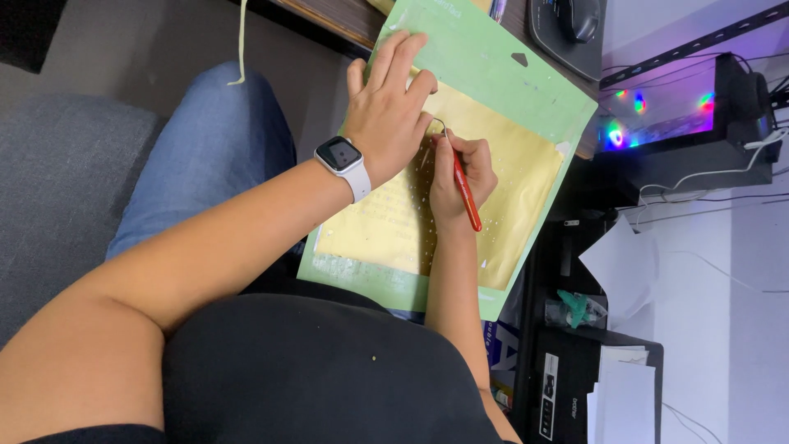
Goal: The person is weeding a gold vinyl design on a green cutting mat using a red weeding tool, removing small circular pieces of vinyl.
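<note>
Tool: a red-handled weeding tool (pixel 466 191) with a thin hooked metal tip, its point set down on the gold sheet just beside the left fingertips.
Right hand: the right hand (pixel 462 174) has its grip wrapped tight round the red handle, pen-fashion, the handle's tail sticking out below the knuckles.
Left hand: the left hand (pixel 386 111) lies flat, fingers spread and loose, pressing on the mat and the top edge of the gold sheet; it grasps nothing. A white-strapped smartwatch (pixel 343 161) sits on that wrist.
Sheet: a gold foil sheet (pixel 509 185), flecked with small pale scraps, lies stuck on a green cutting mat (pixel 493 74).
Mat: it rests tilted across the person's lap, over a blue-jeaned knee (pixel 205 156), its upper end seemingly leaning on the edge of the bench (pixel 345 16), though the contact is hard to make out.
Surroundings: a computer mouse (pixel 579 18) on a dark pad sits on the bench; to the right, a black unit with coloured lights (pixel 657 123); lower right, a black printer (pixel 592 378) holding white paper.
</note>
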